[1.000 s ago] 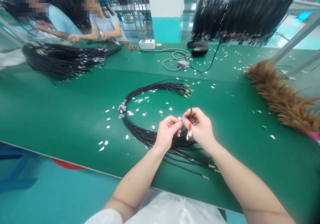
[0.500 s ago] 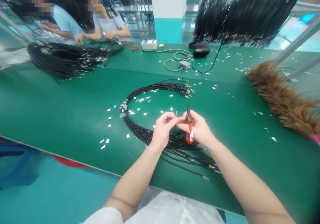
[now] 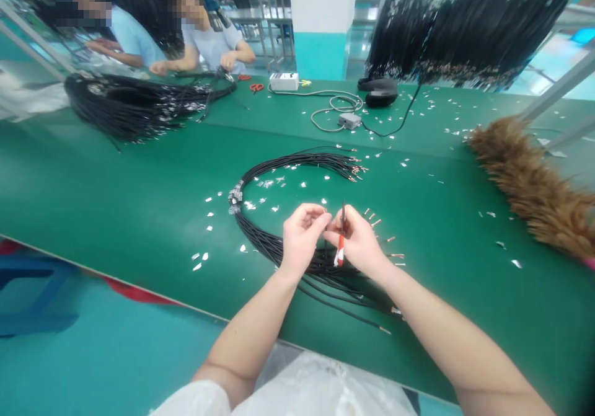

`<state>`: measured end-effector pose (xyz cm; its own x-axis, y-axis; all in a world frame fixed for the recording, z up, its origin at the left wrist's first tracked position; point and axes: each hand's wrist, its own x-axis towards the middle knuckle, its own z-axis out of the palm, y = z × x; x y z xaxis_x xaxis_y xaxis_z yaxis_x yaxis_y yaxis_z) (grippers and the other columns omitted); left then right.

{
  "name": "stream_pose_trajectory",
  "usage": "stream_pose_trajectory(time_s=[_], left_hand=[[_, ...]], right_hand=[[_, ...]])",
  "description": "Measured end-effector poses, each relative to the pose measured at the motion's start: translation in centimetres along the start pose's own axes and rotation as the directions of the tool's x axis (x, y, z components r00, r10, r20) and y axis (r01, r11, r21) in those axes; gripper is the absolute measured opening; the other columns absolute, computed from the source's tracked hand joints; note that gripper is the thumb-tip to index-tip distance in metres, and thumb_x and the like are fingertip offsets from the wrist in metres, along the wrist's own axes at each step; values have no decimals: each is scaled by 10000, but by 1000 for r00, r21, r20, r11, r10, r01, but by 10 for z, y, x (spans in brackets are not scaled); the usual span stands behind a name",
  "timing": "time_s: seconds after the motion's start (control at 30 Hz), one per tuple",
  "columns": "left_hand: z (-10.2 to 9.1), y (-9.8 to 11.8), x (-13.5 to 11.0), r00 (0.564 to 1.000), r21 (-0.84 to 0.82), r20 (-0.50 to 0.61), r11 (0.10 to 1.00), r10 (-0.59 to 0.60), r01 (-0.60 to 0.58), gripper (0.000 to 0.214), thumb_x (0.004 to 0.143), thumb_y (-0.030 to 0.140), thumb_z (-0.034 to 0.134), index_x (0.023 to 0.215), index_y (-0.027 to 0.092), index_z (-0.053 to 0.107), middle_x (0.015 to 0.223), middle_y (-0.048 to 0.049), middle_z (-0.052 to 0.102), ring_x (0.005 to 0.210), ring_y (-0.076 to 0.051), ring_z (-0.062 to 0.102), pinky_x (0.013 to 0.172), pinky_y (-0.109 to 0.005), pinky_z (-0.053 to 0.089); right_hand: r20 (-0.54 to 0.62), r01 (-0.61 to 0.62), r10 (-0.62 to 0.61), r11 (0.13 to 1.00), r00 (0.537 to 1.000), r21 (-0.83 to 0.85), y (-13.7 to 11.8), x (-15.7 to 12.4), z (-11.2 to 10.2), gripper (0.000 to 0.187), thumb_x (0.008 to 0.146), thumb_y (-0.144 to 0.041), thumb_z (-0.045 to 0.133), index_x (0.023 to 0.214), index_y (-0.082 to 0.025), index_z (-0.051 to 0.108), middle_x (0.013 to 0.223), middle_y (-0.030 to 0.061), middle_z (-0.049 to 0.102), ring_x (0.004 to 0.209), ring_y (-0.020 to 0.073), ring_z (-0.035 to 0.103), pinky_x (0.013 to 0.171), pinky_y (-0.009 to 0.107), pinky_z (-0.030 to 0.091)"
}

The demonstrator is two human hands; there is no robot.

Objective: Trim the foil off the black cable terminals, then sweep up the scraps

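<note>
A curved bundle of black cables (image 3: pixel 260 237) lies on the green table, bound at its bend with clear tape (image 3: pixel 235 198). Copper-coloured tips show at its far ends. My left hand (image 3: pixel 301 233) pinches the end of one black cable (image 3: pixel 326 242), its tip just above the fingers. Close beside it, my right hand (image 3: pixel 356 236) is closed round red-handled scissors (image 3: pixel 341 248), blades pointing up and away. The right fingertips are at the same cable; whether they grip it I cannot tell. More cable ends fan out beneath and behind my right hand.
White scraps (image 3: pixel 267 183) are scattered over the table (image 3: pixel 153 199). A brown feather duster (image 3: pixel 530 186) lies at right. Further back are a white box (image 3: pixel 284 82), a grey cord, a black device (image 3: pixel 381 92) and another cable bundle (image 3: pixel 130 106). Two people sit at far left.
The scissors have turned in my right hand and now look narrower, edge-on. Both hands stay together at the cable end. The whole view has shifted slightly, moving the scene to the right.
</note>
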<state>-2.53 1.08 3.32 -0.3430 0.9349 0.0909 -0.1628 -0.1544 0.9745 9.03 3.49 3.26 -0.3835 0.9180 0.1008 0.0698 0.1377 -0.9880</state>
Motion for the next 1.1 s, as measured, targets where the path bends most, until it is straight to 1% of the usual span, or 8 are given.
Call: stream_pose_trajectory(time_s=[0.13,0.23,0.4,0.53,0.67,0.8,0.97,1.1], left_hand=[[-1,4,-1,993,100,-21,988,119,-116,76,726,246,614,729,170,609,678,8,591,601,-89,533,586,-201,414],[-3,2,-4,991,135,-4,982,133,-132,81,747,242,590,716,169,609,683,0,593,633,-103,538,627,-217,424],[0,-1,-7,999,12,44,1000,25,-25,117,762,275,573,736,165,603,773,-25,612,756,-133,556,765,-262,419],[5,0,-7,983,-206,125,966,-131,155,130,750,270,576,695,153,562,752,-16,568,734,-117,529,752,-253,412],[4,4,-4,944,-406,201,856,-260,322,148,714,253,610,672,149,513,718,-5,517,646,-89,479,579,-209,393],[0,8,0,921,-462,269,802,-281,380,119,701,213,616,684,129,534,676,-10,500,546,-62,413,434,-175,270],[-2,13,-1,907,-443,310,801,-284,402,87,705,186,597,684,111,558,638,-16,502,504,-51,394,417,-176,238],[-4,15,-2,900,-411,344,819,-268,400,84,703,175,589,674,115,537,624,-12,497,498,-49,387,418,-177,221]], right_hand=[[-14,16,-18,992,1000,-121,-3,0,2,220,666,-194,569,683,-218,351,631,-60,487,564,103,445,568,251,380],[-39,24,-31,985,999,-169,-5,0,1,189,678,-198,550,674,-216,362,625,-52,485,574,109,447,571,250,378],[-82,27,-48,969,995,-244,0,0,1,172,683,-199,543,686,-217,372,619,-48,506,552,108,452,545,238,371],[-116,21,-65,938,991,-347,2,4,-7,181,687,-261,588,675,-208,416,593,-46,483,534,102,426,513,226,347],[78,84,-62,939,995,-332,-14,4,-27,165,717,-343,608,725,-187,554,592,-32,518,547,104,460,526,226,365],[362,-57,160,959,918,-278,-37,-2,-42,275,747,-386,570,579,-172,531,442,-53,442,393,69,400,397,195,308],[426,-155,276,942,862,-297,-42,-3,-47,324,735,-369,570,493,-173,483,371,-56,429,312,63,389,328,183,292],[490,-187,284,953,824,-237,-36,0,-52,263,757,-352,556,590,-150,575,401,-44,470,323,67,409,333,186,313]])
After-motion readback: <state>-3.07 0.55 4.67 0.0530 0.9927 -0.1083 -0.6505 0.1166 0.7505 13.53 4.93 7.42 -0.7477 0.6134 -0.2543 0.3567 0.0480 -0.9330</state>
